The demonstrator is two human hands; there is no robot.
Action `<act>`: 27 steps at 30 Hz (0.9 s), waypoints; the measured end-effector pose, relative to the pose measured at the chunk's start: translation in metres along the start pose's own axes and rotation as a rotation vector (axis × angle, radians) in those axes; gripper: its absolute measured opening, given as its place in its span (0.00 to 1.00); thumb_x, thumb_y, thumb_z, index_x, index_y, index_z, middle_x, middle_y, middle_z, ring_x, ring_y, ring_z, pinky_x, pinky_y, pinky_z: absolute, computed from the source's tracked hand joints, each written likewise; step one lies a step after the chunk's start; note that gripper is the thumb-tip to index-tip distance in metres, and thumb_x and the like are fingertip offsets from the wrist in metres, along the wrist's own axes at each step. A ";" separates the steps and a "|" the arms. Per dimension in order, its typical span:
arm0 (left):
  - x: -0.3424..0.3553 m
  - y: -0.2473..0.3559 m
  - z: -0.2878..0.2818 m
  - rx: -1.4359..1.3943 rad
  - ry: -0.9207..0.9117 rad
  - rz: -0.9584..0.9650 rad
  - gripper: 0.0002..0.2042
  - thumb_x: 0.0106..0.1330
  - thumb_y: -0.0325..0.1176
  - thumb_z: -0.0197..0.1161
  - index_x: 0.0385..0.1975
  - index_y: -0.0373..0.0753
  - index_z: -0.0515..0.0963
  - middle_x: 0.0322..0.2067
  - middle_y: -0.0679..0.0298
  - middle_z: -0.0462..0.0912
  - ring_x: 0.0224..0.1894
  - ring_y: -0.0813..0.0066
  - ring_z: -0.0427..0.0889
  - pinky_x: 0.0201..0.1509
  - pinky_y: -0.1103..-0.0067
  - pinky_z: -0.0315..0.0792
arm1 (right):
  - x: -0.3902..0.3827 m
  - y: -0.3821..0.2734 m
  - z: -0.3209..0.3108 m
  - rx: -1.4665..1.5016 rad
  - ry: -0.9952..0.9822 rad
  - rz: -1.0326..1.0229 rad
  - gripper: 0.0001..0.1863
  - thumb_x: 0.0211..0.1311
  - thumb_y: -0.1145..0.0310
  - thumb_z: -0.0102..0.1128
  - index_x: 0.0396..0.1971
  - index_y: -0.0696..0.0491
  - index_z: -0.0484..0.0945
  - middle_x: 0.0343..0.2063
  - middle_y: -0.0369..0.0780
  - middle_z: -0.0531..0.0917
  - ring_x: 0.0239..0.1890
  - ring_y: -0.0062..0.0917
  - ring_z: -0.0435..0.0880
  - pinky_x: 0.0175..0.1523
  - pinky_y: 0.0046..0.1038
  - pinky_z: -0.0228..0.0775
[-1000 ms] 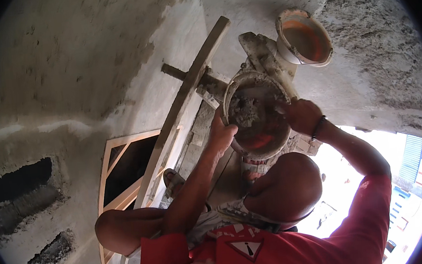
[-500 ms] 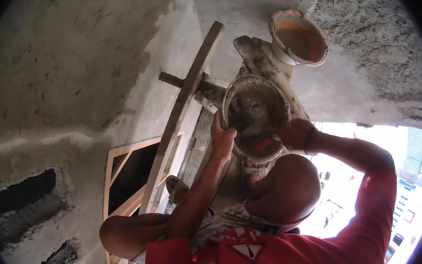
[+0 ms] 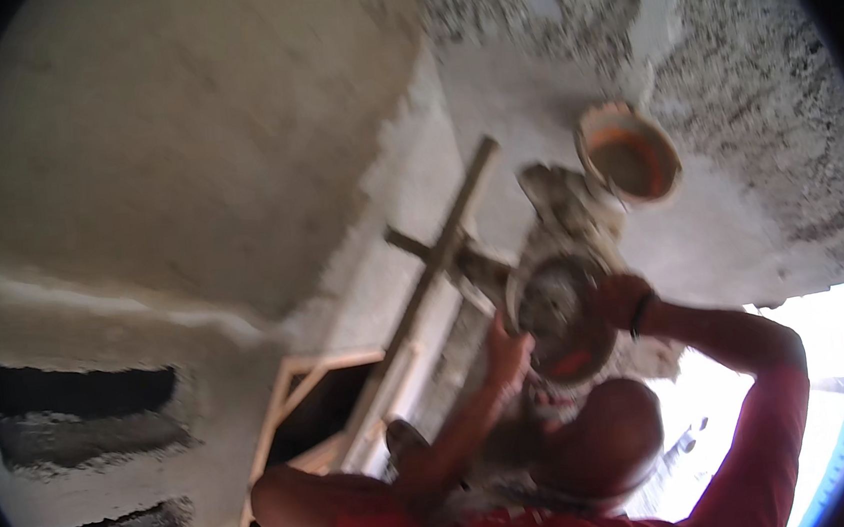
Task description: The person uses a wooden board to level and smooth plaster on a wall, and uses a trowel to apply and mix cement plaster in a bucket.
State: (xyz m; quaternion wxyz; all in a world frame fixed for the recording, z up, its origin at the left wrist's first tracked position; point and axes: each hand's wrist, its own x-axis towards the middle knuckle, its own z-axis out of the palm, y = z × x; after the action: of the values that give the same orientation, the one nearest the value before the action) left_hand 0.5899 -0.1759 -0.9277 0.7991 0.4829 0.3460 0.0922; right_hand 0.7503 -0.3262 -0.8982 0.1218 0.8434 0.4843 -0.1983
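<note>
A mortar-caked bucket (image 3: 523, 290) sits between my arms, holding wet grey mortar, with a reddish patch low inside. Its near left rim is in the grip of my left hand (image 3: 507, 354), thumb on the edge. At the right rim my right hand (image 3: 622, 300) is curled, with a dark band on the wrist. Blur and the hand itself hide its fingertips and whatever they hold. My bent knees show on either side below the bucket.
A second bucket (image 3: 676, 163), orange inside, stands beyond. Rough planks (image 3: 567, 201) lie under and behind the buckets. A long wooden bar (image 3: 441, 252) slants past on the left, near a wood-framed opening (image 3: 283, 396). Plastered walls surround this, with bright daylight at lower right.
The whole view has shifted, so the scene sits lower and further right, and is blurred. My left hand stays on the rim. My right hand has moved slightly farther along the right rim.
</note>
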 end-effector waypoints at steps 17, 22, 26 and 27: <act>0.011 -0.020 -0.027 0.238 0.082 0.035 0.34 0.39 0.18 0.53 0.56 0.38 0.67 0.36 0.61 0.77 0.37 0.70 0.74 0.40 0.76 0.70 | -0.008 -0.004 0.019 -0.004 -0.179 -0.546 0.23 0.57 0.46 0.47 0.38 0.48 0.80 0.34 0.48 0.82 0.40 0.43 0.81 0.47 0.41 0.72; 0.046 -0.067 -0.067 0.299 0.124 0.176 0.33 0.40 0.22 0.55 0.56 0.38 0.68 0.41 0.59 0.79 0.42 0.68 0.76 0.45 0.77 0.70 | 0.009 -0.024 0.000 -0.062 -0.396 -0.329 0.20 0.56 0.56 0.46 0.45 0.48 0.78 0.43 0.45 0.81 0.48 0.37 0.79 0.52 0.41 0.70; 0.039 -0.061 -0.058 0.281 0.167 0.018 0.26 0.49 0.24 0.55 0.53 0.36 0.69 0.24 0.64 0.73 0.19 0.72 0.67 0.23 0.72 0.64 | 0.017 0.005 0.014 0.006 -0.109 -0.199 0.19 0.59 0.51 0.43 0.37 0.46 0.79 0.34 0.44 0.83 0.37 0.35 0.83 0.40 0.39 0.75; 0.040 -0.059 -0.060 0.330 0.154 -0.023 0.27 0.47 0.24 0.55 0.54 0.35 0.68 0.25 0.63 0.74 0.19 0.74 0.67 0.22 0.74 0.63 | 0.012 0.008 0.013 0.015 -0.061 -0.188 0.19 0.59 0.51 0.44 0.37 0.46 0.79 0.33 0.44 0.83 0.37 0.35 0.83 0.40 0.39 0.74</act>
State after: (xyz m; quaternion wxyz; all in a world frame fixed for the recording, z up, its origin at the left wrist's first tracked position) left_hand 0.5704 -0.1448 -1.0137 0.6811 0.5949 0.4222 0.0620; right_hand 0.7595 -0.3260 -0.9151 0.1110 0.7888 0.5556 -0.2382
